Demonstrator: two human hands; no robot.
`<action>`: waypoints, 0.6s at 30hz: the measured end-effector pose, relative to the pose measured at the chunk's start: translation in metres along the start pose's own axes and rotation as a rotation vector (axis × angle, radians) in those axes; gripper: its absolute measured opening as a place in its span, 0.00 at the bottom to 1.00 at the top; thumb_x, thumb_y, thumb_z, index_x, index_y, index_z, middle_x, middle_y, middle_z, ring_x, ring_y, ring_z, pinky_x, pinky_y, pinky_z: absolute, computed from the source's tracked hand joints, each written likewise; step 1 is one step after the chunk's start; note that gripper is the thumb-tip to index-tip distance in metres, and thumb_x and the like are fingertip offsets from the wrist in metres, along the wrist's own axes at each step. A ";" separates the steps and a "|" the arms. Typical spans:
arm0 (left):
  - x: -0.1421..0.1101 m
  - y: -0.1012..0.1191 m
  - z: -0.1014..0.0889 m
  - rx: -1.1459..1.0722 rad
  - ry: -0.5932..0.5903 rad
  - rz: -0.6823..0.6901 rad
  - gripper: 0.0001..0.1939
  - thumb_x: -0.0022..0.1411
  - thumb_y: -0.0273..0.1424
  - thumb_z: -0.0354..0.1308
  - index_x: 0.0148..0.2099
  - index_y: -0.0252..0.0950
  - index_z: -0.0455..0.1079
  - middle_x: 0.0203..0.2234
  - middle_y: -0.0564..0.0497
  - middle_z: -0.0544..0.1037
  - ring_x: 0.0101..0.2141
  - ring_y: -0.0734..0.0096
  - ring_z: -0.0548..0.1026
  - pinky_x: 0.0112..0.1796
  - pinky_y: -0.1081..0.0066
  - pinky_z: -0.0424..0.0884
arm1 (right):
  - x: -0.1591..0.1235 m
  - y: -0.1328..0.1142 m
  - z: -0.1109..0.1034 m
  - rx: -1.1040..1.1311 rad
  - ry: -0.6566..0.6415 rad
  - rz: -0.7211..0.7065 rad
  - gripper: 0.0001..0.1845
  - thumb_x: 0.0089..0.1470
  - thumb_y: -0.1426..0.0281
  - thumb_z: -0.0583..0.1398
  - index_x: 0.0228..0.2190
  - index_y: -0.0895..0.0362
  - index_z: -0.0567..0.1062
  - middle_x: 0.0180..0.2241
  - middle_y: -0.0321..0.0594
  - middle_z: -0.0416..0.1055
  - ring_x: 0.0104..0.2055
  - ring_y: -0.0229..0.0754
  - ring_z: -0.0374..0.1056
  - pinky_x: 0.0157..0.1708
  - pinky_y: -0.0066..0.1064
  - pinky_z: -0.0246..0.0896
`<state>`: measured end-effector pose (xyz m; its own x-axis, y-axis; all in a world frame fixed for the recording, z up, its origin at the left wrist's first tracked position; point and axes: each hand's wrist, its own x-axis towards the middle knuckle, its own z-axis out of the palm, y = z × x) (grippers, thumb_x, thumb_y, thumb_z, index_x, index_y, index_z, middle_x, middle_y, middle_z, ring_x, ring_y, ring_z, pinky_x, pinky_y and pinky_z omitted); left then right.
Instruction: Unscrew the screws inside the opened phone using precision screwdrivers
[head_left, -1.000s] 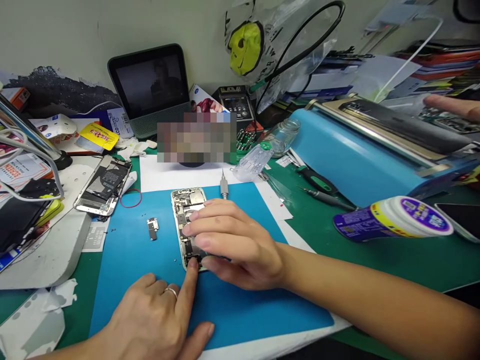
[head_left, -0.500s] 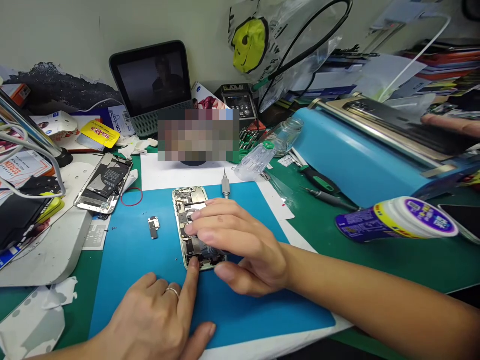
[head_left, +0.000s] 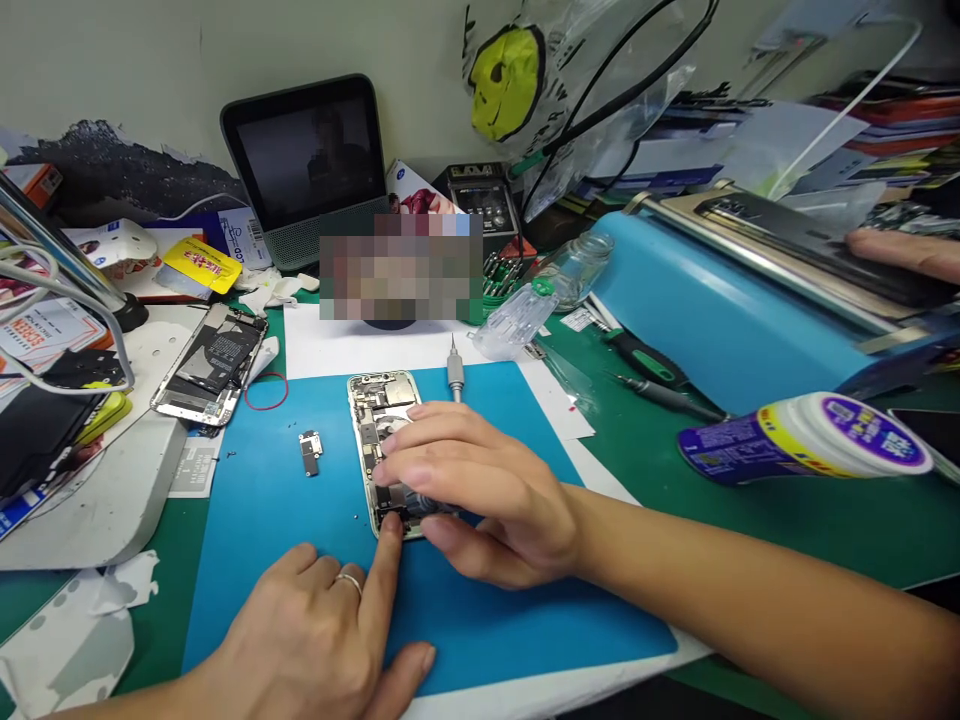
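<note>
An opened smartphone point(head_left: 369, 434) with its inner boards bare lies on a blue mat point(head_left: 255, 560). The index finger of my left hand point(head_left: 315, 610) is stretched out, its tip on the phone's lower end; the other fingers curl and the thumb stands apart. My right hand point(head_left: 487, 500) is bent over the phone's right side. Between its thumb and fingers a dark grey, rounded piece shows, mostly hidden. Beyond those fingers lies a grey screwdriver point(head_left: 455, 370), tip pointing away. Left of the phone rests a small metal-and-black phone part point(head_left: 309, 453), with tiny screws scattered nearby.
Another opened phone point(head_left: 214, 365) leans at the left by a red rubber band point(head_left: 266, 391). On the right are a purple-and-white tub point(head_left: 795, 440), a green-black screwdriver point(head_left: 645, 358) and a blue roll point(head_left: 675, 300). A screen device point(head_left: 307, 160) stands behind. Another hand point(head_left: 904, 250) shows far right.
My right thumb has drawn slightly toward the fingers, left over the phone's lower end. My left hand stays on the phone. The whole view has shifted a little.
</note>
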<state>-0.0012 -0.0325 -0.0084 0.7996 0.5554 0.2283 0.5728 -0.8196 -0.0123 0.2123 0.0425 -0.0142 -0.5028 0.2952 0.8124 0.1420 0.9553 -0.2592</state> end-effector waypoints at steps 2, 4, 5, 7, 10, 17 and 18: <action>-0.001 0.000 0.000 0.007 0.008 0.001 0.26 0.79 0.37 0.34 0.50 0.25 0.69 0.21 0.47 0.78 0.19 0.65 0.75 0.22 0.65 0.70 | 0.000 -0.001 0.002 0.011 -0.001 0.016 0.17 0.61 0.78 0.56 0.52 0.63 0.67 0.40 0.49 0.81 0.45 0.46 0.76 0.50 0.44 0.74; -0.001 0.000 0.000 0.010 0.015 0.001 0.26 0.79 0.37 0.34 0.50 0.25 0.69 0.21 0.47 0.78 0.18 0.65 0.75 0.22 0.65 0.70 | -0.001 0.000 0.004 0.047 -0.004 0.023 0.18 0.62 0.78 0.56 0.53 0.63 0.66 0.38 0.48 0.80 0.42 0.44 0.76 0.47 0.42 0.76; -0.001 -0.001 0.000 0.007 0.014 0.001 0.26 0.79 0.37 0.33 0.50 0.25 0.69 0.21 0.47 0.78 0.18 0.65 0.75 0.22 0.65 0.70 | -0.001 -0.001 0.004 0.060 -0.006 0.020 0.18 0.63 0.78 0.55 0.54 0.63 0.66 0.38 0.48 0.80 0.40 0.43 0.76 0.45 0.41 0.77; 0.000 -0.001 -0.001 -0.005 0.004 0.004 0.25 0.79 0.37 0.33 0.49 0.27 0.69 0.21 0.48 0.78 0.18 0.65 0.75 0.23 0.65 0.70 | -0.002 -0.002 0.003 0.058 0.015 -0.007 0.20 0.63 0.78 0.54 0.56 0.63 0.64 0.36 0.46 0.80 0.37 0.41 0.76 0.42 0.38 0.78; 0.000 -0.001 -0.002 -0.021 -0.007 0.011 0.24 0.79 0.37 0.35 0.38 0.34 0.68 0.21 0.49 0.77 0.18 0.66 0.74 0.22 0.66 0.69 | 0.000 -0.011 -0.004 -0.018 0.004 0.022 0.20 0.63 0.79 0.54 0.56 0.57 0.68 0.37 0.42 0.80 0.39 0.40 0.77 0.48 0.37 0.77; -0.006 0.004 0.014 -0.023 0.111 -0.080 0.17 0.77 0.37 0.39 0.40 0.38 0.66 0.19 0.53 0.74 0.18 0.64 0.72 0.24 0.63 0.66 | -0.001 -0.038 -0.011 -0.069 -0.080 0.285 0.12 0.66 0.68 0.57 0.49 0.51 0.76 0.40 0.35 0.82 0.44 0.39 0.79 0.57 0.32 0.75; -0.005 0.004 0.014 -0.034 0.125 -0.103 0.16 0.77 0.38 0.40 0.41 0.38 0.66 0.19 0.54 0.73 0.18 0.66 0.72 0.24 0.64 0.66 | -0.001 -0.039 -0.010 -0.083 -0.105 0.277 0.11 0.67 0.67 0.57 0.48 0.51 0.76 0.41 0.35 0.82 0.44 0.38 0.79 0.58 0.31 0.74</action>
<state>-0.0003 -0.0364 -0.0237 0.7069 0.6169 0.3460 0.6426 -0.7646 0.0502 0.2156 0.0046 0.0002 -0.5202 0.5452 0.6574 0.3526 0.8381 -0.4161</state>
